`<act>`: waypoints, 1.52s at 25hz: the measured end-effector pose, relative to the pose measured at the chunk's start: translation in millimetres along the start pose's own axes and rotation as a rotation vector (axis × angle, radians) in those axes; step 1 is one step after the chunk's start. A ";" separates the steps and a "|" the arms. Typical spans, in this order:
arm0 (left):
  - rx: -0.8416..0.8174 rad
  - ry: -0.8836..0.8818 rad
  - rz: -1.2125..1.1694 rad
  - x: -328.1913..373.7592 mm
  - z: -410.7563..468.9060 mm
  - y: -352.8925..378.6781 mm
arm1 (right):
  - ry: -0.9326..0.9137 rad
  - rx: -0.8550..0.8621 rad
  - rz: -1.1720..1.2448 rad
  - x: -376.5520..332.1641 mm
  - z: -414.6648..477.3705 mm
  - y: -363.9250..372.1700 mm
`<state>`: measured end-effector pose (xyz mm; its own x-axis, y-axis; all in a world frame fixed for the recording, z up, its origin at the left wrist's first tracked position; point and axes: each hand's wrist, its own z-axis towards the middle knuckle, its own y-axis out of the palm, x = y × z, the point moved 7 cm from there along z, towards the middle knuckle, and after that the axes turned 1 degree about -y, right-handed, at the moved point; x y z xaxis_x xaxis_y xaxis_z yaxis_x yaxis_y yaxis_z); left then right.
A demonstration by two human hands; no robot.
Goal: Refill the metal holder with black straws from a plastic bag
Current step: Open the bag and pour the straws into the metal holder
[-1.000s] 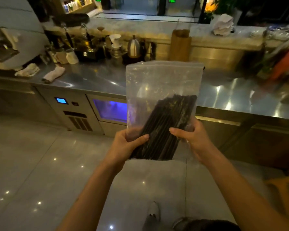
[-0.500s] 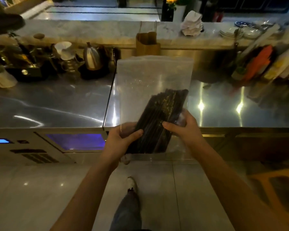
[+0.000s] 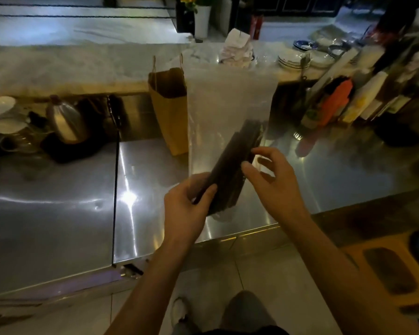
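Steel counter [image 3: 58, 213] fills the frame's left and centre in the head view. We hold the plastic bag [image 3: 230, 105] upright at centre frame: left hand [image 3: 186, 209] clamped on its base, right hand [image 3: 273, 182] pinching the black straws [image 3: 230, 175] through the film. Judged light, limp, slippery; grip the stiff bundle. No legible writing. Metal holder not identifiable.

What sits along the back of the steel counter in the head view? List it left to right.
White cups → metal kettle → brown paper bag → plastic bag of black straws → orange bottle.
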<state>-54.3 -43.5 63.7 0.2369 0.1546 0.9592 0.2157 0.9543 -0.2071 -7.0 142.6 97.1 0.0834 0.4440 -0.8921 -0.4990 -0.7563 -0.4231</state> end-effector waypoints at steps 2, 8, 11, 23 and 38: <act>0.029 0.039 0.040 6.8 22.4 14.4 | -0.048 0.045 -0.113 -7.8 21.9 -1.8; 0.214 0.189 0.213 27.7 79.9 72.6 | 0.010 -0.239 0.243 -1.8 90.8 -0.2; 0.258 0.176 0.285 39.3 105.5 115.8 | -0.035 -0.314 0.329 6.9 130.4 -15.2; -0.195 -0.042 0.335 16.9 159.2 222.8 | 0.168 -0.458 0.571 73.0 252.5 -67.1; -0.351 -0.516 -0.403 -38.5 202.2 150.3 | 0.309 -0.701 0.742 72.9 259.2 -57.6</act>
<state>-222.5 145.8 34.6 -0.3809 -0.0067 0.9246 0.5026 0.8378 0.2132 -195.7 343.1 97.5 0.2266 -0.3084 -0.9239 0.0846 -0.9387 0.3341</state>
